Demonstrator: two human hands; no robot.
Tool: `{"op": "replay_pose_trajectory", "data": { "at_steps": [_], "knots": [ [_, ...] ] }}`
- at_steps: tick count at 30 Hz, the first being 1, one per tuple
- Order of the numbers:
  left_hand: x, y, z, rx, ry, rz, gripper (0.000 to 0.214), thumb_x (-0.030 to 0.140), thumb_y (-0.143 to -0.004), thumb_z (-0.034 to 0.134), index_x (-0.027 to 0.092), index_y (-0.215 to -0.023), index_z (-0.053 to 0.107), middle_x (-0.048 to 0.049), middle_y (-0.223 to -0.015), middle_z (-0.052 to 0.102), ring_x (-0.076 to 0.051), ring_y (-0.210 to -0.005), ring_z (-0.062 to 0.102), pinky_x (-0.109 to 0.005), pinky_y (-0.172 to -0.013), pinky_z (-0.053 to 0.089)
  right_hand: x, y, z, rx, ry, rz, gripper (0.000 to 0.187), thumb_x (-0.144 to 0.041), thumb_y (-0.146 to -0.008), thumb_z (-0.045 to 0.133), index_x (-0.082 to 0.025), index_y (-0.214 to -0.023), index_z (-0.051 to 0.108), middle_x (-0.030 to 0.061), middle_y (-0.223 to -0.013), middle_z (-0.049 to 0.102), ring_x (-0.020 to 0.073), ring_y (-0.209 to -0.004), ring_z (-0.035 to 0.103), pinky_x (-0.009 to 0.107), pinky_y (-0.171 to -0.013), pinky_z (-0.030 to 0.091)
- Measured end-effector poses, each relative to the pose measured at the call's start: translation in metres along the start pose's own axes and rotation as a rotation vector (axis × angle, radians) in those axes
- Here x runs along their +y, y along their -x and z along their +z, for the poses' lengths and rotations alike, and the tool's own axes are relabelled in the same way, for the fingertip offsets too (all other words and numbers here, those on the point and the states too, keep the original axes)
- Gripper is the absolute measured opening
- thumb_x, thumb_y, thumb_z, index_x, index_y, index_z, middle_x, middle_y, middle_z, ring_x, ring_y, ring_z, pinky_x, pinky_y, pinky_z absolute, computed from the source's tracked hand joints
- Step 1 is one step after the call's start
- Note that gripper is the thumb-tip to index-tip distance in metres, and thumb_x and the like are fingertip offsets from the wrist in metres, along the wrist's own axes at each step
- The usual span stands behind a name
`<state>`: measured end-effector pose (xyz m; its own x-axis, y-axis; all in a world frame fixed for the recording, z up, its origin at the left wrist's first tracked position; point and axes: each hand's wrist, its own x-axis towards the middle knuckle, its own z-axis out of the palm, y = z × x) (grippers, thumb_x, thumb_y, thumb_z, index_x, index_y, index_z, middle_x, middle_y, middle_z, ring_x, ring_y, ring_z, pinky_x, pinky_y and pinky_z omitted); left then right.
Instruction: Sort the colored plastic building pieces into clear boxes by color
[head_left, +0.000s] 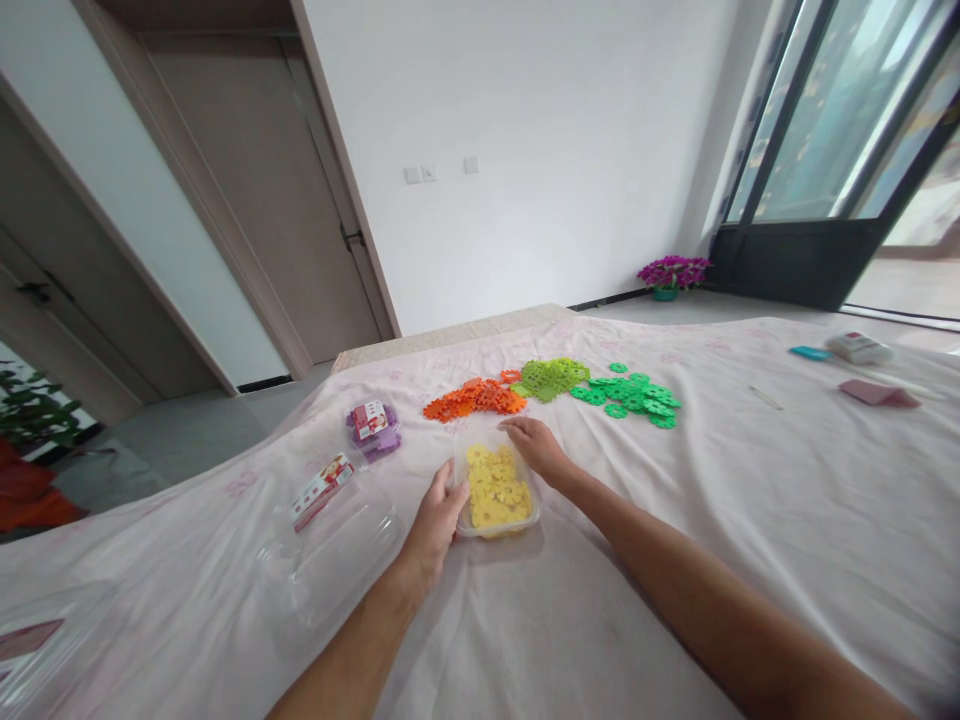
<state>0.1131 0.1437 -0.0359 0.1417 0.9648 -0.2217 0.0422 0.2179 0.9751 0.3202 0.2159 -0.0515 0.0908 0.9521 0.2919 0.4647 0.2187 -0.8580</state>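
A clear plastic container (pixel 534 518) holds yellow flower-shaped plastic pieces (pixel 499 488) in front of me. My left hand (pixel 435 518) grips its left wall, the thumb over the side and the other fingers partly hidden. At the far right corner, my right hand (pixel 534 446) is closed on the rim, with its fingertips together. Just beyond the container lie a heap of orange pieces (pixel 476 399), a lime-green heap (pixel 553 378) and a spread of green pieces (pixel 637 396).
Left of the container is a clear box of purple pieces (pixel 384 440). Nearer are a clear labelled container (pixel 330 540) and another labelled clear box (pixel 45 640). A pink item (pixel 879 393), a blue item (pixel 810 353) and a white packet (pixel 859 348) lie far right on the rumpled cloth (pixel 750 560).
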Motion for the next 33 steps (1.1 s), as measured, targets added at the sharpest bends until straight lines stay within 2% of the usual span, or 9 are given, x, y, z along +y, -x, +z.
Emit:
{"op": "replay_pose_trajectory", "data": {
  "at_steps": [2, 3, 7, 10, 13, 16, 19, 24, 33],
  "knots": [
    [0.005, -0.015, -0.006, 0.0, -0.062, 0.031, 0.081, 0.038, -0.08, 0.066, 0.018, -0.152, 0.035, -0.0096, -0.101, 0.073, -0.022, -0.085, 0.069, -0.029, -0.075, 0.052, 0.001, 0.0, 0.0, -0.003, 0.009, -0.015, 0.036, -0.029, -0.085, 0.047, -0.016, -0.096, 0.078, 0.0097, -0.099, 0.077, 0.0257, -0.094, 0.068, 0.036, -0.088, 0.049],
    [0.008, -0.025, -0.007, 0.001, -0.081, 0.055, 0.079, 0.038, -0.08, 0.066, 0.018, -0.151, 0.037, -0.0109, -0.105, 0.073, -0.023, -0.09, 0.069, -0.031, -0.081, 0.052, 0.001, 0.0, 0.0, -0.005, 0.012, -0.021, 0.036, -0.029, -0.085, 0.047, -0.016, -0.095, 0.078, 0.0096, -0.098, 0.077, 0.0258, -0.093, 0.068, 0.036, -0.088, 0.049],
    [0.012, -0.063, 0.001, 0.042, -0.007, 0.197, 0.051, 0.04, -0.08, 0.066, 0.017, -0.125, 0.063, -0.013, -0.123, 0.069, -0.024, -0.118, 0.061, -0.033, -0.103, 0.044, 0.001, 0.0, -0.001, -0.008, 0.007, -0.041, 0.037, -0.031, -0.086, 0.046, -0.016, -0.094, 0.078, 0.0089, -0.093, 0.077, 0.0254, -0.09, 0.068, 0.035, -0.086, 0.049],
    [0.01, -0.079, 0.01, 0.043, 0.052, 0.163, 0.041, 0.043, -0.082, 0.059, 0.015, -0.111, 0.069, -0.0113, -0.106, 0.074, -0.025, -0.107, 0.067, -0.037, -0.098, 0.049, 0.002, 0.0, -0.001, -0.019, -0.017, -0.047, 0.036, -0.033, -0.086, 0.046, -0.016, -0.091, 0.078, 0.0077, -0.09, 0.077, 0.0246, -0.087, 0.067, 0.034, -0.082, 0.049],
    [0.008, -0.084, 0.012, 0.022, 0.06, 0.092, 0.043, 0.044, -0.082, 0.056, 0.014, -0.109, 0.069, -0.0091, -0.086, 0.074, -0.024, -0.084, 0.071, -0.039, -0.083, 0.055, 0.003, -0.001, 0.001, -0.019, -0.058, -0.032, 0.036, -0.034, -0.085, 0.047, -0.016, -0.089, 0.078, 0.0071, -0.09, 0.076, 0.0239, -0.086, 0.067, 0.033, -0.08, 0.049],
    [0.008, -0.085, 0.01, 0.006, 0.049, 0.075, 0.046, 0.045, -0.081, 0.056, 0.012, -0.11, 0.068, -0.0087, -0.08, 0.073, -0.023, -0.076, 0.071, -0.037, -0.079, 0.056, 0.003, -0.001, 0.002, -0.013, -0.093, -0.002, 0.037, -0.035, -0.083, 0.047, -0.015, -0.089, 0.078, 0.0073, -0.09, 0.076, 0.0235, -0.087, 0.066, 0.032, -0.08, 0.049],
    [0.007, -0.086, 0.008, 0.003, 0.011, 0.1, 0.045, 0.045, -0.082, 0.055, 0.012, -0.11, 0.067, -0.01, -0.086, 0.073, -0.023, -0.08, 0.071, -0.036, -0.08, 0.055, 0.001, 0.0, 0.003, -0.017, -0.12, 0.035, 0.037, -0.036, -0.082, 0.047, -0.015, -0.09, 0.077, 0.007, -0.091, 0.076, 0.023, -0.087, 0.066, 0.032, -0.08, 0.049],
    [-0.003, -0.087, 0.007, 0.075, -0.123, 0.193, 0.031, 0.04, -0.083, 0.056, 0.016, -0.098, 0.069, -0.0122, -0.104, 0.073, -0.024, -0.103, 0.066, -0.034, -0.091, 0.048, -0.003, 0.003, 0.003, -0.015, -0.188, 0.108, 0.036, -0.033, -0.078, 0.048, -0.016, -0.091, 0.077, 0.0073, -0.089, 0.075, 0.0229, -0.087, 0.066, 0.034, -0.082, 0.05],
    [-0.008, -0.088, 0.006, 0.087, -0.191, 0.214, 0.026, 0.04, -0.086, 0.054, 0.019, -0.096, 0.067, -0.0111, -0.111, 0.072, -0.026, -0.111, 0.062, -0.035, -0.097, 0.044, 0.003, 0.003, 0.006, -0.002, -0.253, 0.036, 0.032, -0.033, -0.078, 0.049, -0.018, -0.089, 0.075, 0.0077, -0.096, 0.075, 0.0228, -0.094, 0.065, 0.036, -0.089, 0.048]
  ]
}}
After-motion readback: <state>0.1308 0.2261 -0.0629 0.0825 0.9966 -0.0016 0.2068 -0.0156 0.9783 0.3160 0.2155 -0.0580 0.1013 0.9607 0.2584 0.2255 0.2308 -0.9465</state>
